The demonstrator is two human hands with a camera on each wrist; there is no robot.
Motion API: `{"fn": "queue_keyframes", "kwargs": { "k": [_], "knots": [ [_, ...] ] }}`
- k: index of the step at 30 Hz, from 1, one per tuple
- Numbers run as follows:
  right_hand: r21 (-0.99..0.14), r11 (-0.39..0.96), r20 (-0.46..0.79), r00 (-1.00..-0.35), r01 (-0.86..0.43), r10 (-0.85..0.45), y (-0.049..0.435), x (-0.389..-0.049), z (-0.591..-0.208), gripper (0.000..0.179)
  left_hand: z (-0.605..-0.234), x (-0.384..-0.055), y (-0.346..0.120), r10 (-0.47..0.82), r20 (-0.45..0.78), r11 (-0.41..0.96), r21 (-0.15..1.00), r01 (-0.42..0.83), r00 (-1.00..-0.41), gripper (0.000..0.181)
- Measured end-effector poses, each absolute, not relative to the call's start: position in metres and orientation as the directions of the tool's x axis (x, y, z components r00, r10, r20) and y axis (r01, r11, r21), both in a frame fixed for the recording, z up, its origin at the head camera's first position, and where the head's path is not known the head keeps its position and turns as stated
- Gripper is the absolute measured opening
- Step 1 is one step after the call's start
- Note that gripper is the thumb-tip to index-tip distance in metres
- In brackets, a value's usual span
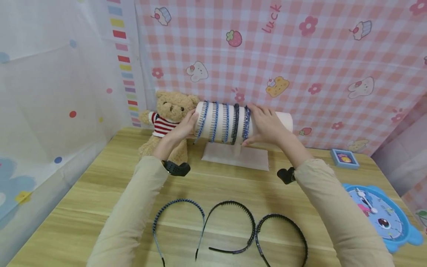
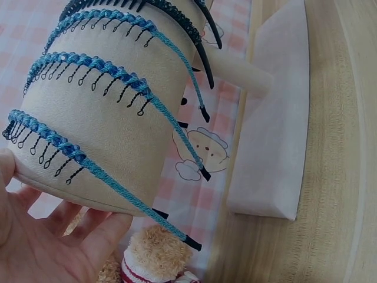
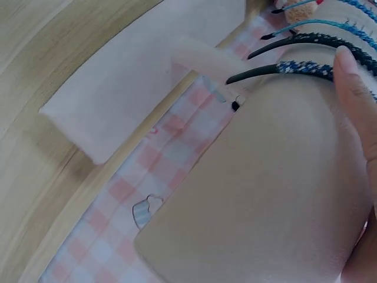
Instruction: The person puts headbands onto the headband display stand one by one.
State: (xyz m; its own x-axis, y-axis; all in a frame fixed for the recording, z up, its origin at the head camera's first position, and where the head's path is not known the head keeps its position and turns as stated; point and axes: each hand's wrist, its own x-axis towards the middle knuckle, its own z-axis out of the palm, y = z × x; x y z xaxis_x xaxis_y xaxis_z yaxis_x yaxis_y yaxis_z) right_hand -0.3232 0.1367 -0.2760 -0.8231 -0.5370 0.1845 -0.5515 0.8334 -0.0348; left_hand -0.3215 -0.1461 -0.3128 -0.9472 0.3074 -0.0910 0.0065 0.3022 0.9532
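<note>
A cream padded headband stand [image 1: 235,159] stands on the table, its thick horizontal roll [image 3: 253,194] carrying several toothed headbands. Three blue braided headbands [image 2: 112,76] sit toward the left end; a black headband [image 1: 235,124] and a dark blue glittery headband [image 3: 306,68] follow to their right. My left hand [image 1: 186,128] holds the roll's left end, fingers against its end face beside the outermost blue headband. Right of the glittery headband, my right hand [image 1: 268,126] grips the roll, fingers over the top and thumb on the front, the thumb tip right at that headband.
Three more headbands, one blue [image 1: 178,201] and two dark [image 1: 230,203] [image 1: 281,217], lie side by side on the table near me. A teddy bear [image 1: 170,111] sits behind my left hand. At the right are a blue toy clock [image 1: 388,218] and a small blue frame [image 1: 345,158].
</note>
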Motion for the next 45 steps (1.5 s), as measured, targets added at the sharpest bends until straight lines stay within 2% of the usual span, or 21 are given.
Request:
{"fn": "queue_keyframes", "kwargs": {
  "k": [14, 25, 32, 37, 40, 42, 45],
  "knots": [
    [-0.072, 0.843, 0.130, -0.843, -0.533, -0.522, 0.137, -0.328, -0.269, 0.127, -0.313, -0.324, -0.141, 0.301, -0.094, 0.296, 0.955, -0.001, -0.949, 0.062],
    [-0.081, 0.849, 0.151, -0.848, -0.522, -0.507, 0.156, -0.316, -0.274, 0.125, -0.315, -0.321, -0.138, 0.319, -0.083, 0.297, 0.955, 0.017, -0.944, 0.060],
    [-0.182, 0.876, 0.201, -0.889, -0.447, -0.412, 0.196, -0.307, -0.281, 0.121, -0.314, -0.321, -0.141, 0.319, -0.086, 0.299, 0.954, 0.014, -0.944, 0.062],
    [-0.335, 0.843, 0.239, -0.903, -0.422, -0.357, 0.223, -0.295, -0.297, 0.115, -0.313, -0.322, -0.142, 0.311, -0.090, 0.298, 0.955, 0.007, -0.946, 0.060],
    [-0.446, 0.807, 0.136, -0.920, -0.388, -0.367, 0.233, -0.284, -0.309, 0.113, -0.312, -0.323, -0.142, 0.303, -0.097, 0.302, 0.953, -0.001, -0.948, 0.060],
    [-0.470, 0.808, 0.003, -0.916, -0.355, -0.401, 0.237, -0.274, -0.318, 0.111, -0.312, -0.323, -0.143, 0.300, -0.097, 0.300, 0.954, -0.003, -0.949, 0.060],
    [-0.453, 0.826, -0.213, -0.859, -0.335, -0.466, 0.239, -0.259, -0.331, 0.103, -0.313, -0.323, -0.143, 0.299, -0.096, 0.296, 0.955, -0.003, -0.949, 0.060]
  ]
}}
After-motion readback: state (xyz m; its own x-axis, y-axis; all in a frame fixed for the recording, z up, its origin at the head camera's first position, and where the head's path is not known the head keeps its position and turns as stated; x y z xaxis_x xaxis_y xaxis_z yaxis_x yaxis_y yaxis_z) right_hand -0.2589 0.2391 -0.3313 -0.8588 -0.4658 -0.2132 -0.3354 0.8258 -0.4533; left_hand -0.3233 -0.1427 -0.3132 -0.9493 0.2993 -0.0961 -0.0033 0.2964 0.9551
